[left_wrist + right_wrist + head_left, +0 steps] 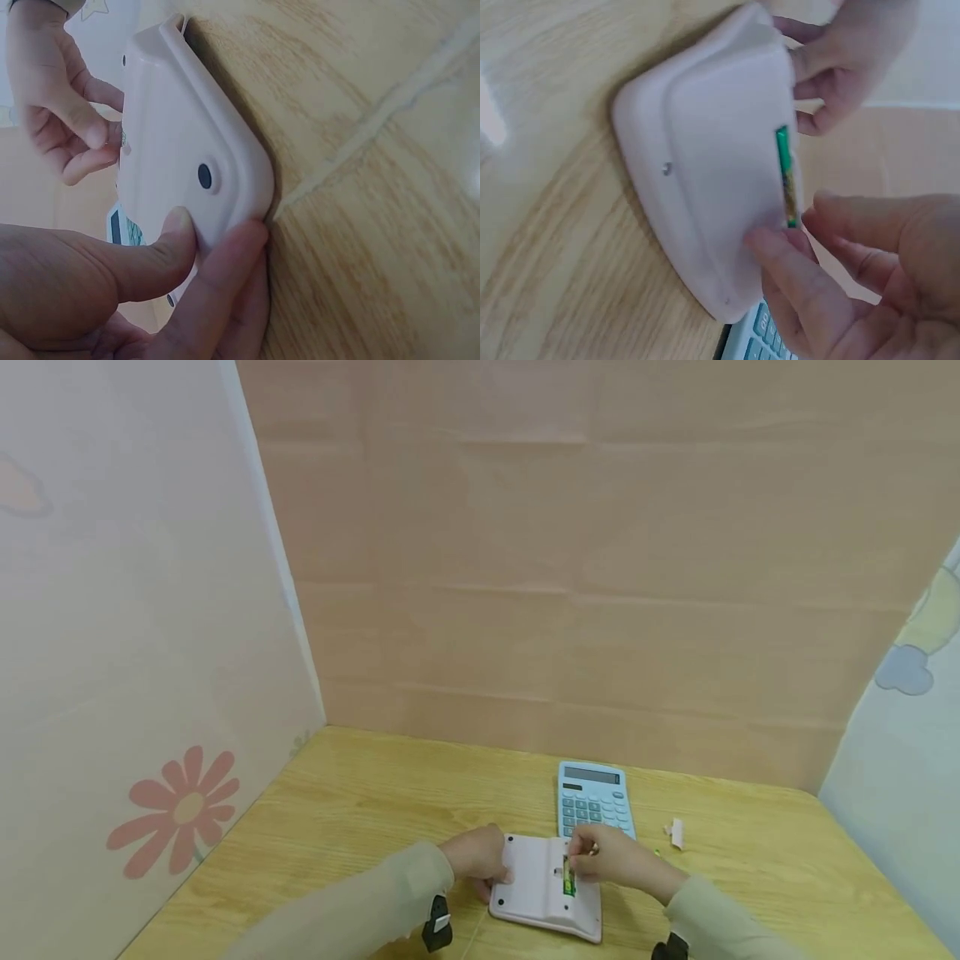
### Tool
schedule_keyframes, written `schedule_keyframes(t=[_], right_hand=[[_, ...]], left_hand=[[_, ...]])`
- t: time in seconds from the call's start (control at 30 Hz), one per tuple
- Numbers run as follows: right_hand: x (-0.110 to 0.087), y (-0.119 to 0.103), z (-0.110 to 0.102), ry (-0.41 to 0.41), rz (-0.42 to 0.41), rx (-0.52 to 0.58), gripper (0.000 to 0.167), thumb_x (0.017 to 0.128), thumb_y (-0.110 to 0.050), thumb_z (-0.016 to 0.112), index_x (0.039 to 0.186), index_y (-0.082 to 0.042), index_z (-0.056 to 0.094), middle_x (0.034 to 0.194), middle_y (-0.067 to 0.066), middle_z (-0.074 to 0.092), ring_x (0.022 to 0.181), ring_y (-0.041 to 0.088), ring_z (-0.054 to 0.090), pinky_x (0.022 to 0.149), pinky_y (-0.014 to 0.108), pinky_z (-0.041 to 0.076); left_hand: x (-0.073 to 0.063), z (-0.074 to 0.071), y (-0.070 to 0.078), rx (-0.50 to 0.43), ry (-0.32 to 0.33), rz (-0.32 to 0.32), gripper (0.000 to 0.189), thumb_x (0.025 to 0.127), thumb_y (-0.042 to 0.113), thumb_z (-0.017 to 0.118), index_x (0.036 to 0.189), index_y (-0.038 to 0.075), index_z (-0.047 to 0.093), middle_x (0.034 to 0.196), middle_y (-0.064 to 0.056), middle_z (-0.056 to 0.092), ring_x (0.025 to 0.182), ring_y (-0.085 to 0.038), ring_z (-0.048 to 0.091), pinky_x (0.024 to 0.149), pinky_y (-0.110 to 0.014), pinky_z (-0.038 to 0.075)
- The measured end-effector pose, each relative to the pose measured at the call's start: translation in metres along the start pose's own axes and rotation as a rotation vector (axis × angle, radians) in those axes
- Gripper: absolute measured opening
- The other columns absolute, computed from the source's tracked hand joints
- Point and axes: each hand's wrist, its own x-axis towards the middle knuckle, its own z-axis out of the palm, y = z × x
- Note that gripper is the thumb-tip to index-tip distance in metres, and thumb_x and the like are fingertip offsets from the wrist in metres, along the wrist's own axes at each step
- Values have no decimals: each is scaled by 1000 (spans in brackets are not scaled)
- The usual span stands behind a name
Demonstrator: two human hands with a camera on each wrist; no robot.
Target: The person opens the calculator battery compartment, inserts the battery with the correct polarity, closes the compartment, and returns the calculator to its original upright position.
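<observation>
A pale pink calculator [525,877] lies face down on the wooden table, its back showing dark round feet. Its battery slot is uncovered, and a green battery [786,176] lies in it. My left hand [478,853] grips the left edge, with the thumb [176,236] on the back and the fingers curled beneath the rim. At the slot's far end, my right hand [617,862] has its thumb and fingers bent in at the battery's end. The right index fingertip [759,241] rests on the casing beside the slot. The right fingers partly hide that end.
A light blue calculator [597,797] lies face up just behind the pink one. To its right sits a small pale pink piece of plastic [677,833]. A brown paper-like panel [570,610] rises behind the table [390,793], with a flower-printed wall [187,693] at left.
</observation>
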Motion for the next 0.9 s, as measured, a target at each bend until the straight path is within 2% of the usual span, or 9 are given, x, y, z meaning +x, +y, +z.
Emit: schedule_keyframes(t=[0.07,0.13,0.3,0.53,0.73,0.9], right_hand=[[-2,4,-7,-22,6,88,10,91,-10,66,89,-4,59,85,4,58,78,16,56,66,28,57],[-3,6,-15,-36,16,161,12,93,-11,64,94,-1,59,91,7,58,83,19,58,72,35,59],[-8,10,-40,-38,-10,220,22,97,-14,59,103,7,54,101,17,57,91,25,61,79,46,58],[-19,28,-72,48,-5,164,27,98,-18,57,107,7,53,104,21,56,91,28,62,79,45,58],[-27,54,-94,128,12,67,25,99,-17,57,108,6,55,102,20,58,92,31,62,74,40,59],[-32,75,-110,173,56,28,26,100,-15,54,110,8,54,104,22,59,93,30,62,74,39,59]], left_hand=[[-1,0,2,9,-1,-1,24,85,11,74,90,-3,55,66,-11,59,49,-18,61,51,-25,53],[-1,0,3,0,-4,1,29,85,11,74,97,-5,54,66,-12,59,49,-19,62,50,-24,52],[0,1,2,1,0,22,52,86,12,74,121,-15,46,64,-12,60,46,-18,61,47,-22,49],[2,2,2,25,8,30,56,86,14,73,124,-15,45,62,-12,61,43,-15,57,45,-21,48],[4,3,1,10,6,30,58,86,14,74,125,-15,44,61,-12,61,45,-18,61,47,-22,50],[5,3,1,23,15,33,59,85,14,74,125,-15,43,58,-12,62,44,-17,61,49,-23,52]])
